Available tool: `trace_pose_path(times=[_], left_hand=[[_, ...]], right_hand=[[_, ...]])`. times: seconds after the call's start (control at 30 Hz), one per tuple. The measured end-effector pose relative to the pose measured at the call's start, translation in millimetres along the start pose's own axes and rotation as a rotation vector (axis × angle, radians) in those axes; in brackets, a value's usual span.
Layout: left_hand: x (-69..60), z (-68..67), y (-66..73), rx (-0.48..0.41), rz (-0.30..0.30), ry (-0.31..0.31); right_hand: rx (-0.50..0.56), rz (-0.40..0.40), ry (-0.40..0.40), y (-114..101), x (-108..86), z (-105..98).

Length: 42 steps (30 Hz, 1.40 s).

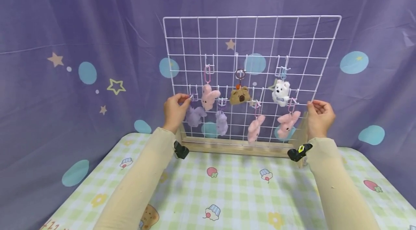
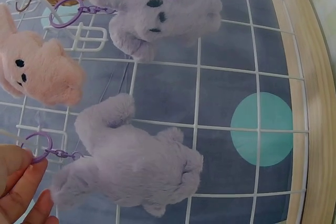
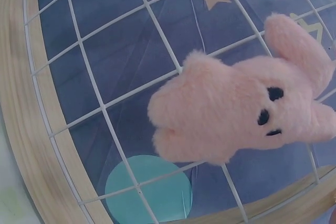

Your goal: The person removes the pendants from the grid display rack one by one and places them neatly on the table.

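Observation:
My left hand (image 1: 175, 111) pinches the purple ring (image 2: 51, 141) of a purple plush bunny keychain (image 2: 142, 166) at a hook on the lower left of the white wire grid (image 1: 247, 16). This bunny hangs with its back toward the left wrist camera. Beside it hang a second purple plush (image 1: 222, 123) and a pink bunny (image 1: 209, 97). At the grid's right edge, my right hand (image 1: 321, 118) grips the wire frame between thumb and fingers. Closest to that hand is a pink bunny keychain (image 1: 288, 124), face visible in the right wrist view.
A brown plush head (image 1: 240, 96), a white plush bear (image 1: 281, 92) and another pink bunny (image 1: 256, 129) also hang on the grid. A wooden base (image 1: 237, 148) supports it on a green checked tablecloth (image 1: 240, 186). Behind stands a purple patterned curtain (image 1: 130, 24).

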<state>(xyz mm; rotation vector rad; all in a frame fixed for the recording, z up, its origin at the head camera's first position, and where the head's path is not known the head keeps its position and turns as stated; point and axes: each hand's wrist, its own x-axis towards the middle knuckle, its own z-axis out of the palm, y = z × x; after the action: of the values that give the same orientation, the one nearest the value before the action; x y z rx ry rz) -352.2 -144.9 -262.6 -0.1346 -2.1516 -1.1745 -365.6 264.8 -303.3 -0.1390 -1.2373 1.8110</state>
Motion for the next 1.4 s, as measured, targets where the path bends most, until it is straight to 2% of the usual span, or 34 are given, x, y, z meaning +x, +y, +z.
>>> trace_pose_path(times=[0.2, 0.43, 0.7, 0.97, 1.23, 1.4], left_hand=[[0.0, -2.0, 1.4, -0.034, 0.033, 0.040], [-3.9, -9.1, 2.7, -0.090, 0.046, 0.086], [-12.5, -20.6, 13.0, -0.094, 0.085, 0.083], [-29.2, -32.4, 21.5, -0.060, 0.146, 0.027], [-50.0, -38.1, 25.0, -0.055, 0.110, -0.053], [-59.9, -38.5, 28.2, -0.071, 0.117, -0.097]], right_hand=[[-0.012, -0.003, 0.000, -1.5, 0.6, -2.2], [-0.034, -0.040, -0.041, -1.8, -1.0, -1.0], [-0.055, -0.050, -0.051, -4.4, -4.4, -1.3], [-0.051, -0.054, -0.049, 0.2, -0.1, -1.4], [-0.055, -0.037, -0.073, -2.6, -2.5, -1.2], [-0.061, -0.035, -0.078, -11.5, -7.1, -1.3]])
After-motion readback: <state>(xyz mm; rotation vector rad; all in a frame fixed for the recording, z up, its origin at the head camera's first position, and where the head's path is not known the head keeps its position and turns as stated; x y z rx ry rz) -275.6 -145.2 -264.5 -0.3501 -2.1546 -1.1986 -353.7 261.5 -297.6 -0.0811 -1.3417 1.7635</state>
